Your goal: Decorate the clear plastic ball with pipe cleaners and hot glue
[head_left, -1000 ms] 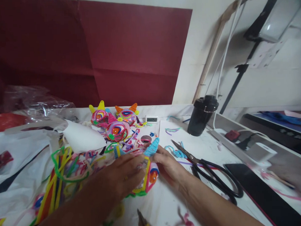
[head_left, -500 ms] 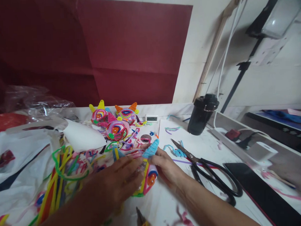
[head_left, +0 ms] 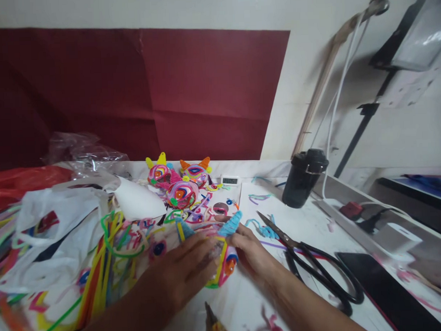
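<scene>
Both hands are clamped on the pipe-cleaner mask (head_left: 224, 262) lying on the table (head_left: 309, 220): left hand (head_left: 181, 273) pressing flat on top, right hand (head_left: 252, 253) pinching its edge by the blue horn (head_left: 230, 224). Squeeze too hard and I'd guess the coils pop loose. Open scissors (head_left: 310, 263) sit just right, so a sideways slip could catch those blades, with three finished masks (head_left: 179, 181) further back.

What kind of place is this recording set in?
Likely a home craft table: loose pipe cleaners, finished figures and scissors lie on it, and both hands, left and right, hold another figure.
</scene>
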Available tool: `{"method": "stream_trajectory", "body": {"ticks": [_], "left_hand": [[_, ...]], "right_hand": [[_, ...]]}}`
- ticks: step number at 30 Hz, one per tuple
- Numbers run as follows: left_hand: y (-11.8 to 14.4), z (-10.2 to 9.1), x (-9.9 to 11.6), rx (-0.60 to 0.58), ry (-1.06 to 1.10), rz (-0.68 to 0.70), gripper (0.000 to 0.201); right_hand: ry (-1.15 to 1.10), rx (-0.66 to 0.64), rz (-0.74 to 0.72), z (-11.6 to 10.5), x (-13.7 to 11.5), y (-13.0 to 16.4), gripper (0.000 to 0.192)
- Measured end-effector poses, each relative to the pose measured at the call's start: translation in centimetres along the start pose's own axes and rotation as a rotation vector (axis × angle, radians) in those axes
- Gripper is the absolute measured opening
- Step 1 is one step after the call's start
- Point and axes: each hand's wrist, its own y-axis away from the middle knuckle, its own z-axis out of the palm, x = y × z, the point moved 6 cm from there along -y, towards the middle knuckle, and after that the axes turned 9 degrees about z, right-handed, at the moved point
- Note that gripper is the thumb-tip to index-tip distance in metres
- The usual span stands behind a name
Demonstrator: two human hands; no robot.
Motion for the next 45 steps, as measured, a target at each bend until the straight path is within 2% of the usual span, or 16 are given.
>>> {"method": "stream_trajectory", "body": {"ticks": [10,15,19,24,30,33,37,40,45], "left_hand": [[0.9,0.1,0.5,0.095,0.086,-0.001,0.033],[0.0,-0.7,0.8,0.098,0.097,-0.008,0.032],[-1.2,-1.2,1.6,0.117,0.109,0.013,0.033],[-2.3,0.1,2.2,0.154,0.196,0.024,0.03],[-2.3,1.4,1.7,0.151,0.369,0.006,0.034],[-1.9,1.6,1.4,0.173,0.412,-0.029,0.037],[-1.7,1.8,1.1,0.147,0.457,-0.122,0.039],[-1.6,1.6,0.8,0.165,0.42,-0.199,0.044],[-1.0,1.3,0.1,0.238,0.172,-0.369,0.08]], "right_hand": [[-0.073,0.026,0.003,-0.3,-0.2,0.0,0.058],[-0.069,0.045,-0.001,-0.3,-0.7,0.7,0.049],[-0.03,0.092,0.011,-0.7,-1.6,2.6,0.039],[-0.024,0.178,-0.003,-2.2,-2.0,4.8,0.035],[-0.065,0.218,-0.017,-3.6,-1.2,4.8,0.037],[-0.064,0.219,-0.008,-3.7,-1.2,4.6,0.037],[-0.053,0.223,0.018,-3.9,-1.2,4.5,0.045],[-0.044,0.219,0.009,-4.0,-1.2,4.5,0.045],[-0.034,0.227,-0.004,-4.1,-1.2,4.6,0.036]]}}
